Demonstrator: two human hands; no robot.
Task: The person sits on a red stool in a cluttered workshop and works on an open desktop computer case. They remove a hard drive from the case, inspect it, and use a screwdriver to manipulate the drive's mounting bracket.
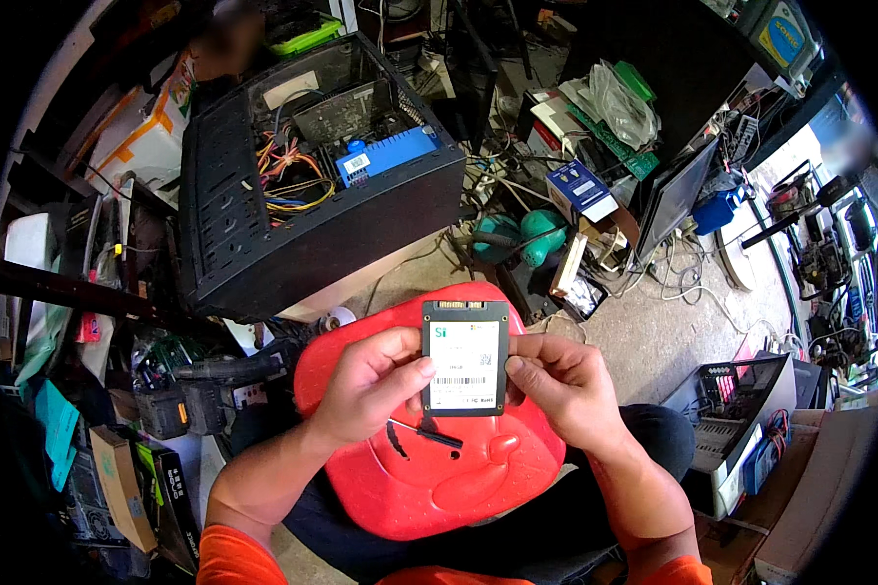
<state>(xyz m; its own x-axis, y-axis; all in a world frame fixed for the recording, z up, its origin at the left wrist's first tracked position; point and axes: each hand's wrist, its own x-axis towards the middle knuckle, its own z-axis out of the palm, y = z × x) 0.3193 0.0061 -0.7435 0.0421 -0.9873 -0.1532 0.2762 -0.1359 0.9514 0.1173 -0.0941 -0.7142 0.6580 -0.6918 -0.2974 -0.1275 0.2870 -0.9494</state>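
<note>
A thin black solid-state drive [465, 358] with a white label facing up is held level with its metal contacts at the far end. My left hand [379, 380] grips its left edge, thumb on top of the label. On its right edge my right hand [566, 385] pinches it, fingers underneath hidden. Beneath the drive is a red plastic stool [361, 487]. On the stool's seat lies a small screwdriver [439, 438] with a black handle, its shaft pointing left.
Beyond the stool, an opened black computer case [229, 234] shows coloured cables and a blue part [390, 156]. A teal rounded object [542, 237], a blue-and-white box [581, 188] and cables lie right of it. A cordless drill [205, 385] lies left; another opened case [737, 429] stands right.
</note>
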